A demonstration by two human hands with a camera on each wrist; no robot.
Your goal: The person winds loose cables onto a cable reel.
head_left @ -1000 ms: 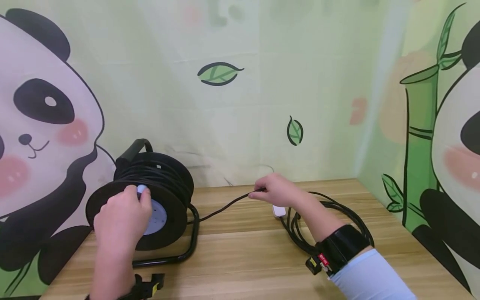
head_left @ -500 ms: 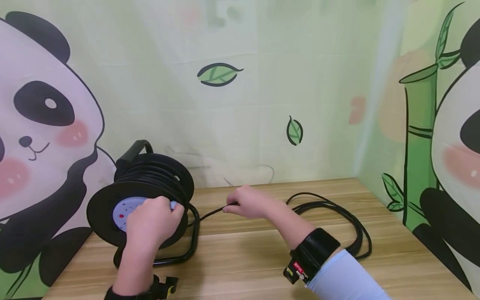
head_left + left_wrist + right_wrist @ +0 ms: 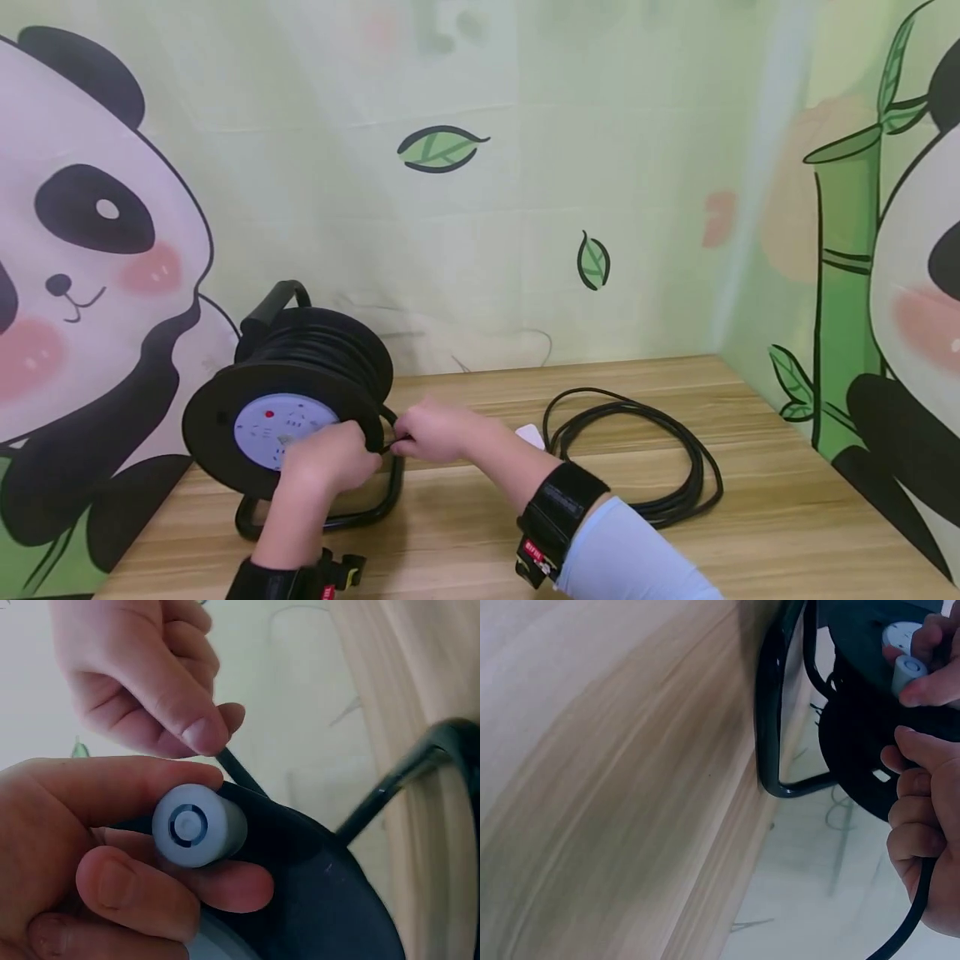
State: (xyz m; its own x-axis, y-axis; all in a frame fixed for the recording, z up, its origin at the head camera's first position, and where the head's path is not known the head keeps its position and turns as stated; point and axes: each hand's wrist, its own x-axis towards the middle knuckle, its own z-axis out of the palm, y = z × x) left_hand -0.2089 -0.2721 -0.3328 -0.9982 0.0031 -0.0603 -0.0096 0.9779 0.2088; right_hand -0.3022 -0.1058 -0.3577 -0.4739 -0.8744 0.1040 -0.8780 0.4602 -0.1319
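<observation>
A black cable reel [image 3: 206,437] stands at the left of the table, its pale blue socket panel [image 3: 262,425] facing the person. My left hand [image 3: 330,460] holds the reel's grey-blue crank knob [image 3: 191,829] at the panel's lower right, with fingers around it in the left wrist view. Just right of the reel's rim, my right hand [image 3: 437,429] grips the black cable [image 3: 913,919] between thumb and fingers. A short stretch of it runs from the fingertips to the reel. Both hands are close together, nearly meeting in the head view.
Loose coils of cable [image 3: 678,505] lie on the wooden table [image 3: 795,500] at the right, beside a white plug [image 3: 530,435]. The reel has a bent black tube stand [image 3: 395,479] and a carrying handle [image 3: 270,308]. Behind rises a printed cloth backdrop [image 3: 510,275].
My left hand has carried the crank knob clockwise from the top to the lower right. My right hand has slid left with the cable, up to the reel. The loose coils have shifted left.
</observation>
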